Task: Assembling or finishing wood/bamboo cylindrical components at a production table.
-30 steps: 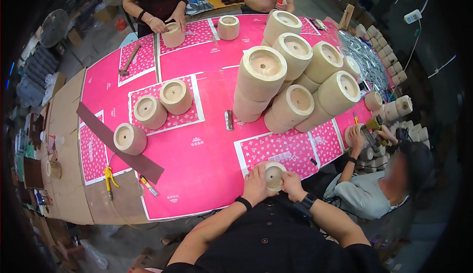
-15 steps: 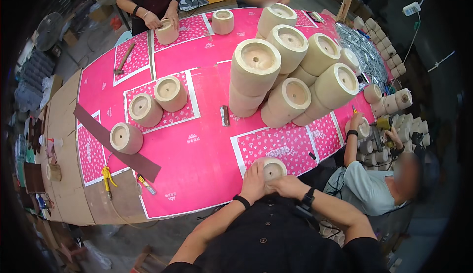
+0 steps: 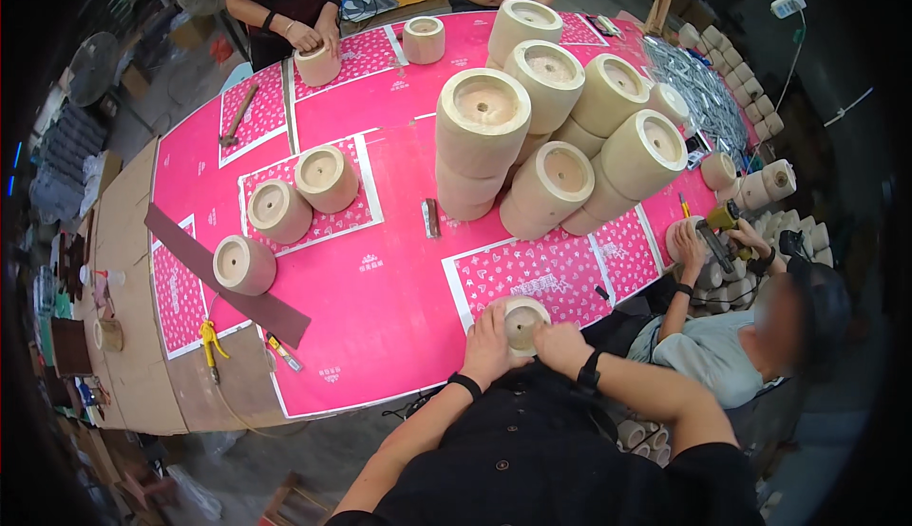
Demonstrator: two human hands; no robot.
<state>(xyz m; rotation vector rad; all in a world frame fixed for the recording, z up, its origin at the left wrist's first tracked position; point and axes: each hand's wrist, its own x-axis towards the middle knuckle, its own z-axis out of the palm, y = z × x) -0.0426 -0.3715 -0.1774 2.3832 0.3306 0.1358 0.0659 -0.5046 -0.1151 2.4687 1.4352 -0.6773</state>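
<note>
A pale wooden cup-shaped block [image 3: 522,315] with a round hollow and a small hole in its floor stands at the table's near edge, close to my body. My left hand [image 3: 487,347] is wrapped round its left side. At the right rim is my right hand [image 3: 562,347], fingers curled in; anything inside them is hidden. Beyond the block lies a pink patterned sheet [image 3: 475,279]. A tall cluster of similar wooden blocks [image 3: 483,113], some stacked, rises farther back.
Three blocks [image 3: 244,266] stand at left near a dark strip [image 3: 228,279], a yellow air gun [image 3: 210,341] and a hammer [image 3: 237,115]. Metal pieces [image 3: 698,98] are heaped at far right. A co-worker [image 3: 712,336] at right handles a power tool [image 3: 724,217]; others stand across the table.
My right hand has shifted a little right and up along the block's rim, its fingers more curled. My left hand keeps its hold. The right co-worker's hand has lowered onto a block.
</note>
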